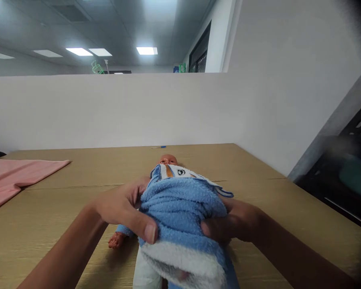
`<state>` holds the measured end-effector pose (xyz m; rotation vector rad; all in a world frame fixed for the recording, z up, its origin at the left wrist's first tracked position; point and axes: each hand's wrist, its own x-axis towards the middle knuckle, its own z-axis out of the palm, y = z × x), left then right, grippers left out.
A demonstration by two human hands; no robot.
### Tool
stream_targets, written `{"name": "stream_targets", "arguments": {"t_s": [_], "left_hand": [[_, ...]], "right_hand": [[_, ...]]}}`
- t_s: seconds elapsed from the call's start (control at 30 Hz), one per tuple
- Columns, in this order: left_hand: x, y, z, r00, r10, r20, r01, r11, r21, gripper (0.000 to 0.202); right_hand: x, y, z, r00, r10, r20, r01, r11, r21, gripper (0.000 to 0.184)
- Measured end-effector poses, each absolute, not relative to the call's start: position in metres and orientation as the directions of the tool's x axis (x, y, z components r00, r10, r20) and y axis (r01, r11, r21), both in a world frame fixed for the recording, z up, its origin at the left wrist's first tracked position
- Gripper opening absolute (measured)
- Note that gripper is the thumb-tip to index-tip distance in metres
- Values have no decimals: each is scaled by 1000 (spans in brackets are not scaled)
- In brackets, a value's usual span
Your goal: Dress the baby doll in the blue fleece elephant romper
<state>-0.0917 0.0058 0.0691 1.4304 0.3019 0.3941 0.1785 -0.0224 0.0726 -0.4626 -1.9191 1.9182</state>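
Observation:
A baby doll [168,158] lies on its back on the table, its head away from me. Over its torso is a fluffy blue garment [180,208] with a white fleecy lining at the near opening and a white, orange and blue patterned part at the far end. My left hand [129,208] grips the garment's left side, thumb on top and the other fingers mostly hidden. On the opposite side, my right hand [234,218] holds the fabric with its thumb pressed in. The doll's small hand [116,240] pokes out of a blue sleeve. White cloth [144,269] covers its lower body.
A pink cloth [21,174] is spread at the table's left. Near the far edge of the tan table [87,172] lies a thin item with a blue end [162,147]. A low white wall [117,112] stands behind, and a dark rack [345,172] is at the right.

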Motion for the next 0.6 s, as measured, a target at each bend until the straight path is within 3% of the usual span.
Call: {"name": "stream_targets", "arguments": {"t_s": [0.17, 0.3, 0.37, 0.47, 0.53, 0.6], "left_hand": [[-94, -5, 69, 851, 515, 102, -133, 25, 991, 43], [-97, -30, 62, 795, 605, 48, -28, -43, 999, 57], [-96, -50, 54, 765, 642, 46, -22, -46, 999, 59], [-91, -85, 34, 668, 743, -38, -4, 54, 999, 73], [-86, -108, 20, 520, 849, -91, 23, 93, 995, 98], [-81, -125, 5, 320, 941, -108, 120, 73, 990, 108]], "right_hand": [[176, -30, 80, -818, 568, 89, -83, 37, -996, 60], [176, -50, 91, -861, 489, 142, -104, 104, -989, 70], [175, -69, 94, -822, 559, 105, 5, 192, -981, 61], [173, -97, 86, -585, 794, 166, 222, 353, -909, 27], [170, -109, 75, -459, 842, 281, 287, 441, -851, 22], [167, -115, 62, -438, 833, 339, 314, 495, -810, 27]]}}
